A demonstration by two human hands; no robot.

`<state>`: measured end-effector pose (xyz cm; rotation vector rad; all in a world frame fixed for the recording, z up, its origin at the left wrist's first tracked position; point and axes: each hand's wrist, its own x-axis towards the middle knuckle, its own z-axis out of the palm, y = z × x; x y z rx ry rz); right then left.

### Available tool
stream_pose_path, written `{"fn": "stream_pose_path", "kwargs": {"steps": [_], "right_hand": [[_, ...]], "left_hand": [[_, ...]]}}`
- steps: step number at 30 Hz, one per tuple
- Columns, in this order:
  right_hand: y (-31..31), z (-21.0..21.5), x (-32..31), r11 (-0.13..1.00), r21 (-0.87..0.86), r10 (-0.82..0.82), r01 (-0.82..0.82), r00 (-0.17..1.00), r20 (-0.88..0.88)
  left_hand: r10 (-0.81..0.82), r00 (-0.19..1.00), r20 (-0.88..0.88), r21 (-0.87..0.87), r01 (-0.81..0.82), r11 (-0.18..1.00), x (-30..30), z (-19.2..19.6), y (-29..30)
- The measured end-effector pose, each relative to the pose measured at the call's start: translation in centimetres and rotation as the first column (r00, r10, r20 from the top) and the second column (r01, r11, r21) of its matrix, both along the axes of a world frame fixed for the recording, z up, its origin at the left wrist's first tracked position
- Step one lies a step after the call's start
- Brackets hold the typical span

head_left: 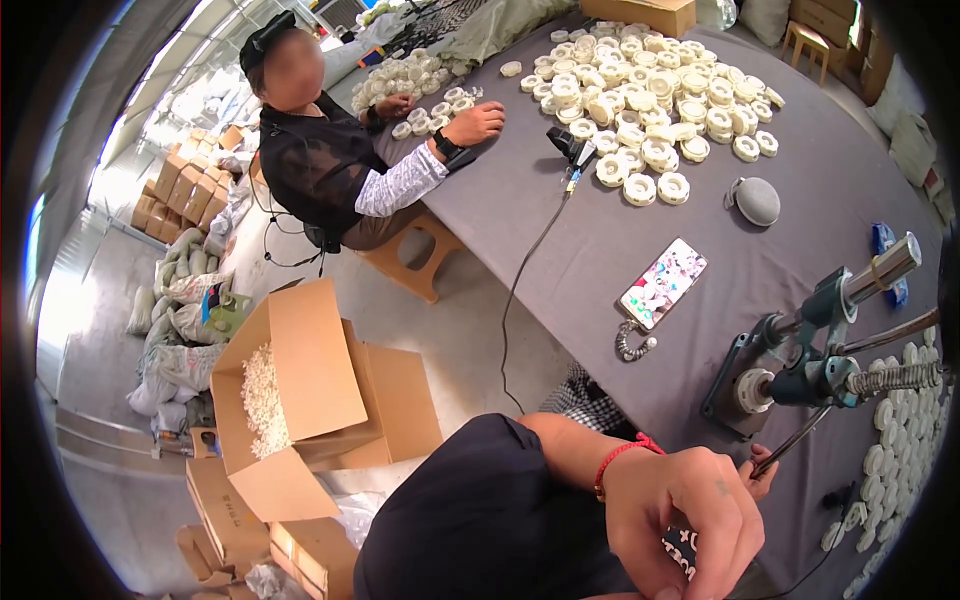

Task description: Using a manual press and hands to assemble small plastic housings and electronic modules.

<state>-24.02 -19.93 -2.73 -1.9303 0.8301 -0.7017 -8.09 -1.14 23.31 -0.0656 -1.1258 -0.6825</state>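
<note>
Near right on the grey bench, a white round part sits at the base of a green press. The right hand, mostly hidden, wraps its fingers around the press's lever; nearer, the left hand curls loosely, contents impossible to tell.

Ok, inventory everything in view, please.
Lever press: one, green and silver, right side
Round parts: many, off-white, heaped beyond, spread right
Table: one, grey, centre to right
Phone: one, multicoloured screen, mid-table
Oval object: one, grey, beside heap
Cabled device: one, black, beside heap
Packet: one, blue, beside press
Cartons: several, brown, mostly left floor
Small bits: many, white, inside carton
Sacks: several, pale, left floor
Stools: two, tan, beside co-worker and far right
Co-worker: one, black top, table's far left
Left hand: one, bare, foreground
Right hand: one, bare, on lever
</note>
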Motion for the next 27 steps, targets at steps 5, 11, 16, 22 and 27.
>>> {"fn": "stream_pose_path", "kwargs": {"steps": [5,11,16,22,27], "right_hand": [[0.0,-0.5,-0.1,1.0,0.008,-0.003,0.002,1.0,0.025],[-0.9,-2.0,-1.0,0.998,0.039,0.038,-0.04,0.998,0.045],[-0.4,-0.3,-0.9,0.997,-0.072,0.005,0.001,0.997,0.075],[0.0,-0.1,0.3,0.995,0.079,0.051,-0.062,0.989,0.136],[-0.5,-0.4,-0.1,0.998,-0.052,-0.027,0.029,0.998,0.05]], "left_hand": [[0.095,0.99,0.1,0.038,-0.099,0.994,-0.3,-0.6,-0.2],[0.29,0.944,0.159,0.087,-0.306,0.948,0.0,-1.1,0.4],[0.56,0.782,-0.274,-0.059,-0.594,0.802,1.3,1.2,-0.3],[0.616,0.706,-0.35,-0.197,-0.699,0.688,0.9,5.4,-0.6],[0.504,0.766,-0.399,-0.128,-0.59,0.797,-2.8,4.1,-2.8]]}}
